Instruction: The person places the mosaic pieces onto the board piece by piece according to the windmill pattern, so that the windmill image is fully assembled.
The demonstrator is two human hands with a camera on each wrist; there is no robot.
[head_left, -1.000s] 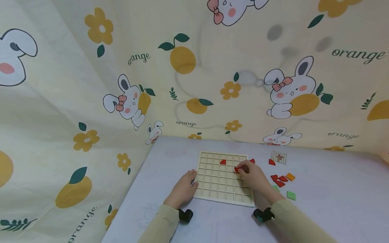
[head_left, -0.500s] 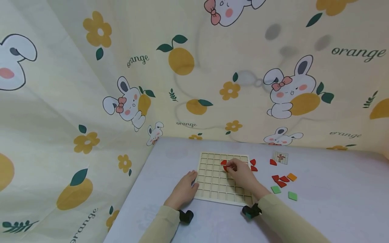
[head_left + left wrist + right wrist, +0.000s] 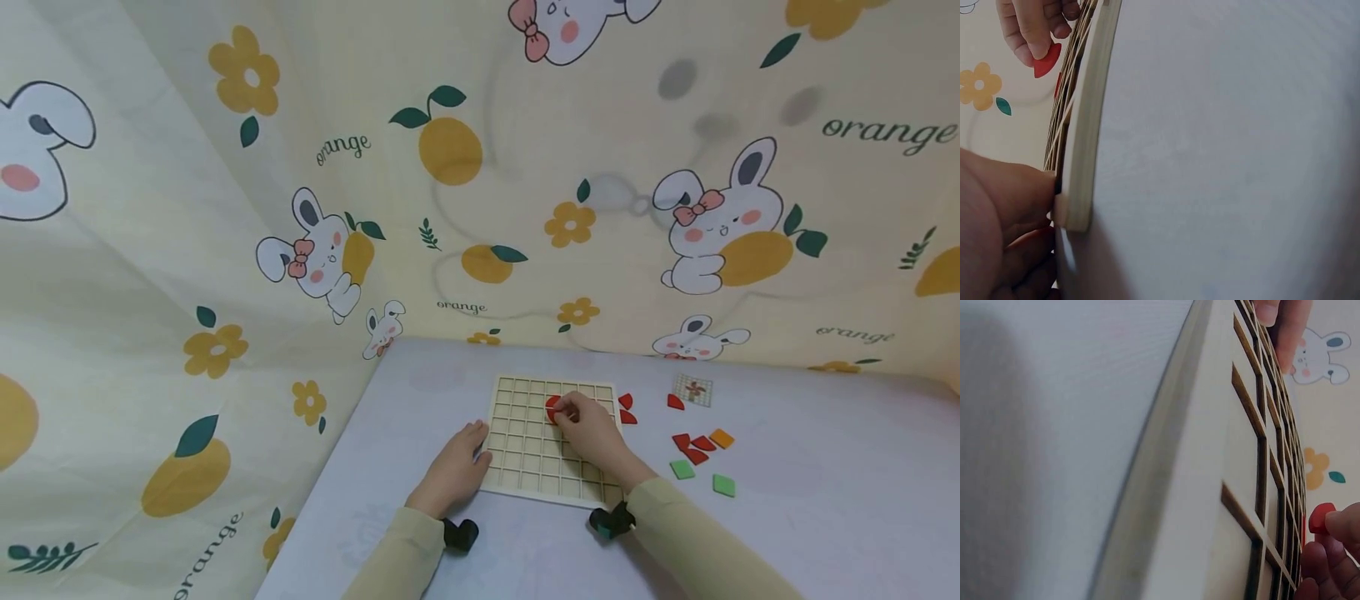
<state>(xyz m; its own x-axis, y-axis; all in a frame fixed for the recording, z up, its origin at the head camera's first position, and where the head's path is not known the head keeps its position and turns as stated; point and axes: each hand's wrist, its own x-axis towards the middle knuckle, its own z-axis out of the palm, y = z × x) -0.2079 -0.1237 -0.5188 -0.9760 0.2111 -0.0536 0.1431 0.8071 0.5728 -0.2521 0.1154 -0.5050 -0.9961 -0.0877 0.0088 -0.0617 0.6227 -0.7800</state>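
A pale wooden grid board [image 3: 517, 468] lies on the table. My left hand [image 3: 452, 468] rests at its left edge, fingers fairly straight and thumb touching the rim. Over the upper middle of the grid, my right hand [image 3: 592, 432] pinches a red quarter-round tile [image 3: 1047, 61] between thumb and finger. From the left wrist, this tile appears tilted and raised above the grid. Just behind it in the head view, another red tile [image 3: 552, 401] sits in a cell, partly hidden by the fingers.
Two red tiles [image 3: 628, 417] lie against the board's right side. Farther right are several red tiles [image 3: 697, 457], an orange square [image 3: 722, 438], two green squares [image 3: 723, 485] and a pattern card [image 3: 694, 390]. A printed cloth [image 3: 510, 208] stands behind the table.
My right hand has carried the red tile leftward across the board, close to the tile in the grid, with little movement in the last half second. My left hand stays put.
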